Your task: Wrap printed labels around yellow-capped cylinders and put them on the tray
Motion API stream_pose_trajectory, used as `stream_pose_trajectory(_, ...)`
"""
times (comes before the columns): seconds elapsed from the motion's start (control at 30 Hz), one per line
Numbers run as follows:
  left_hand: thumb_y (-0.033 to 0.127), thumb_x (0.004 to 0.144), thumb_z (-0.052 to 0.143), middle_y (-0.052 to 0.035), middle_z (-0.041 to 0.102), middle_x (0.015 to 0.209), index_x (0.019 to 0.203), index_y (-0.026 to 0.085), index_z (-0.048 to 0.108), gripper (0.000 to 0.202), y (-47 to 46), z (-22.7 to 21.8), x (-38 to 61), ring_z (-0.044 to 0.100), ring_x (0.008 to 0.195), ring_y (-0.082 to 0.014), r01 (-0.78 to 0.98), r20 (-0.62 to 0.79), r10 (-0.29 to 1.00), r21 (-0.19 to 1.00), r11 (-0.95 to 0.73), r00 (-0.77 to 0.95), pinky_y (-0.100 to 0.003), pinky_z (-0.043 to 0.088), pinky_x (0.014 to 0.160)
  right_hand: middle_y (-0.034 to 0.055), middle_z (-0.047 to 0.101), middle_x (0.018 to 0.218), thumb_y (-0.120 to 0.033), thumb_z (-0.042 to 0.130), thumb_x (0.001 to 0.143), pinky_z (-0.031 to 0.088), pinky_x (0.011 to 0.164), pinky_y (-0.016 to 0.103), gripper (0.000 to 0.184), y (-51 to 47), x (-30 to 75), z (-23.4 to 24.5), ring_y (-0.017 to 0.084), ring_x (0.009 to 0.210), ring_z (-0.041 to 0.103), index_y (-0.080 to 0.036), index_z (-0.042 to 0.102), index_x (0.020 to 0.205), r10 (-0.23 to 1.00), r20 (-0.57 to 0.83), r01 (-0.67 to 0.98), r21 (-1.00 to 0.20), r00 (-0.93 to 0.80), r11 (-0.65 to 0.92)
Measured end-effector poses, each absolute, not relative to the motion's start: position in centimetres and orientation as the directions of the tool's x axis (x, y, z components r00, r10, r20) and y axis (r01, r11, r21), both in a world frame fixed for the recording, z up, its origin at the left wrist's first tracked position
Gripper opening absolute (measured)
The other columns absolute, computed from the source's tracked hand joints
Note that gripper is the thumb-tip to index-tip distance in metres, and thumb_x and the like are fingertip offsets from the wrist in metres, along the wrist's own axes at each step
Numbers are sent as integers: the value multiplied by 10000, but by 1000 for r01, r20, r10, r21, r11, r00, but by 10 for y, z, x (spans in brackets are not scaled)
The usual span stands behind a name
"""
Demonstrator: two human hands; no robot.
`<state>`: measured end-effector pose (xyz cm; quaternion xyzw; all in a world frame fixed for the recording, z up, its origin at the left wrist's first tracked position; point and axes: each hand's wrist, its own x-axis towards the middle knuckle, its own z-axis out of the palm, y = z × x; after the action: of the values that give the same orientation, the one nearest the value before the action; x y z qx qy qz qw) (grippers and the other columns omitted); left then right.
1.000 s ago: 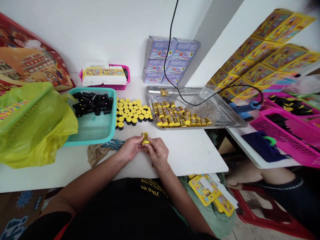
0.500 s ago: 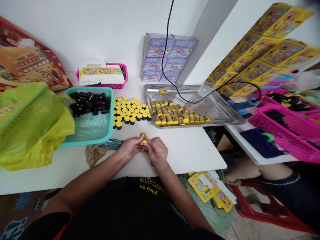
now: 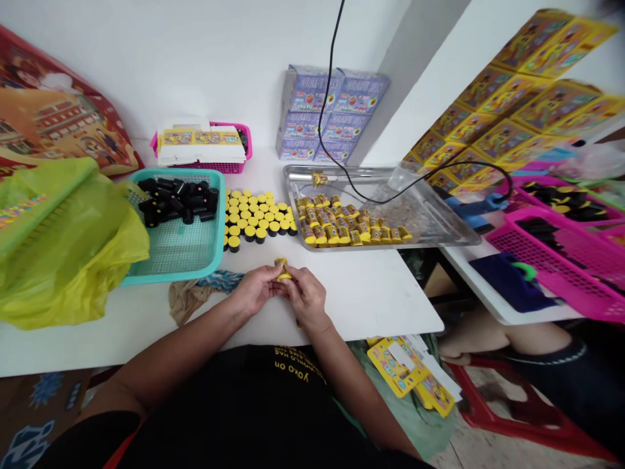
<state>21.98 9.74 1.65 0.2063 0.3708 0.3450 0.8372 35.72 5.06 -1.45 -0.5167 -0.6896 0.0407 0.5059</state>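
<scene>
Between the fingertips of both hands is a small yellow piece with a printed wrap (image 3: 282,268), held just above the white table (image 3: 371,293). My left hand (image 3: 257,286) pinches it from the left. From the right, the thumb and fingers of my right hand (image 3: 308,294) close on the same piece; the fingers partly cover it. Beyond the hands stand many small black cylinders with yellow tops (image 3: 250,230). A metal tray (image 3: 439,225) to their right holds similar yellow wrapped pieces (image 3: 342,225).
Left stands a turquoise basket (image 3: 185,264) of black cylinders, beside a yellow-green plastic bag (image 3: 73,260). A cloth (image 3: 188,299) lies near my left forearm. A black cable (image 3: 336,153) hangs over the tray. Pink baskets (image 3: 551,260) and another person's leg (image 3: 517,339) are at the right.
My right fingers have shifted slightly around the yellow piece, and more of its yellow lower end shows. Both hands keep their hold; the view has moved a little.
</scene>
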Motion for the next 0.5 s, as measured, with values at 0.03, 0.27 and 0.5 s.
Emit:
stream_pose_trajectory(0.03, 287, 749, 778, -53, 656, 677, 750, 104, 669, 213, 98, 17, 220, 590, 599, -121, -425, -485, 726, 594, 683, 488, -248, 444, 626, 34, 639, 780, -274, 555, 935, 516, 620, 303, 238, 51, 357, -14, 160, 687, 600, -214, 659, 1141, 764, 643, 660, -595, 49, 459)
stream_pose_trajectory(0.27, 322, 754, 772, -55, 651, 664, 736, 101, 670, 244, 97, 18, 220, 586, 597, -119, -381, -502, 694, 591, 711, 516, -236, 427, 614, -2, 587, 694, -240, 602, 917, 484, 567, 254, 150, 52, 357, -16, 125, 603, 564, -204, 694, 1029, 732, 677, 612, -612, 78, 501)
stream_pose_trajectory(0.5, 324, 754, 764, -50, 652, 709, 753, 111, 655, 239, 100, 12, 219, 595, 624, -122, -373, -479, 705, 616, 694, 523, -240, 440, 611, 23, 645, 802, -308, 573, 934, 520, 628, 264, 206, 52, 361, -12, 139, 678, 617, -209, 641, 1101, 789, 614, 665, -595, 13, 452)
